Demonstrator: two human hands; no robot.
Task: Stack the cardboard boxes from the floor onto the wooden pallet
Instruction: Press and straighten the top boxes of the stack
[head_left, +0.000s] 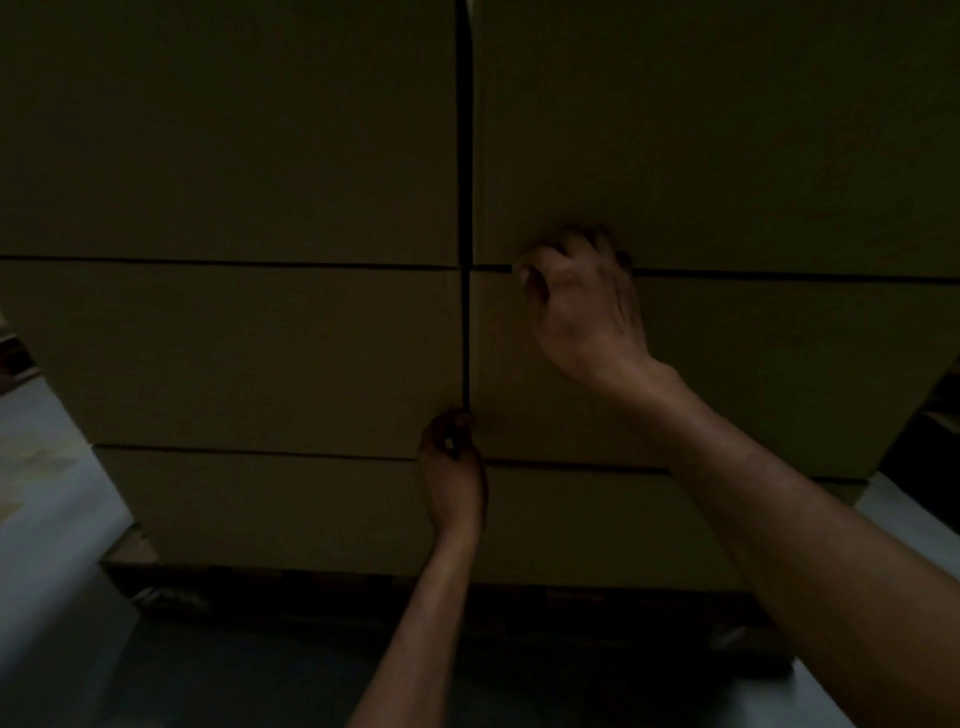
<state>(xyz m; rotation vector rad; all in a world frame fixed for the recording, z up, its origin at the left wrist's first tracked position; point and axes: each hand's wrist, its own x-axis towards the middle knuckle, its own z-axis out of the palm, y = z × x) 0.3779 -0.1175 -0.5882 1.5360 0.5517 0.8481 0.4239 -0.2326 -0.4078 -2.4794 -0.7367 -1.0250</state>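
Floor (47, 519) of pale grey shows at the left edge, and on it stands the wooden pallet (311, 587), dark and low. The cardboard boxes are already on the pallet, in two columns of three layers. The left column has the top left box (228, 130), the middle left box (249, 353) and the bottom left box (270, 509), each one resting on the one below. A narrow vertical gap (464, 156) separates this column from the right one.

The left hand (452, 467) is at the bottom of this gap, where the middle layer meets the bottom layer. Its fingers are curled and the thumb is bent in front of them, but the scene is too dark to tell if they pinch a box edge.

The right hand (582, 306) is higher, on the seam between the top right box (727, 130) and the middle right box (779, 374). Its fingers are curled against the lower edge of the top right box; they are blurred, so I cannot tell if they grip it. The bottom right box (571, 519) lies under them, on the pallet.
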